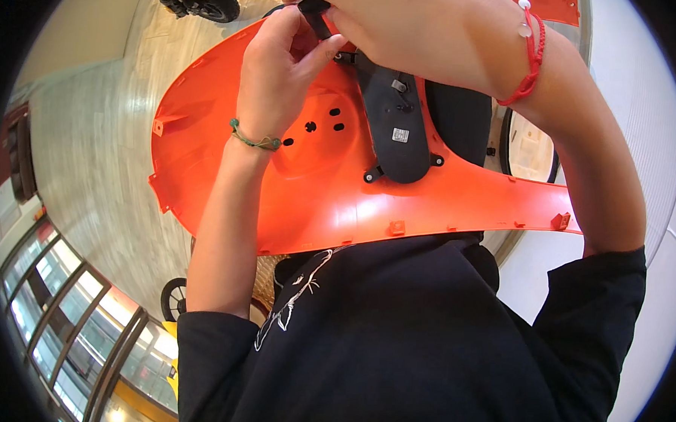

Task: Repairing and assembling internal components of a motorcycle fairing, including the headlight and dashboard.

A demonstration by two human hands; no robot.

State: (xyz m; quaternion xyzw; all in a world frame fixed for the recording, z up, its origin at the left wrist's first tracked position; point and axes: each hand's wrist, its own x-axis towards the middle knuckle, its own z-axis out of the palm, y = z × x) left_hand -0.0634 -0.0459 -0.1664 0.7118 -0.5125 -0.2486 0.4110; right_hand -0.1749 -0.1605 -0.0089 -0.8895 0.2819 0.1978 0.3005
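Near the top, my left hand [279,66] has its fingers curled and its thumb against a small black piece [314,20]. My right hand [352,22] reaches across from the right and grips that piece from above, its fingertips partly out of view. Both hands are over a large curved orange plastic panel [209,194]. A long black part with rounded ends [391,126], carrying a white label and mounting tabs, lies fixed along the panel just below my hands, beside several black-ringed holes.
Another orange part [563,5] is at top right, a black wheel [216,6] at top left. A dark padded shape [462,122] and an oval frame [504,151] sit behind the panel. A second wheel [173,297] shows at lower left, near glazed framework.
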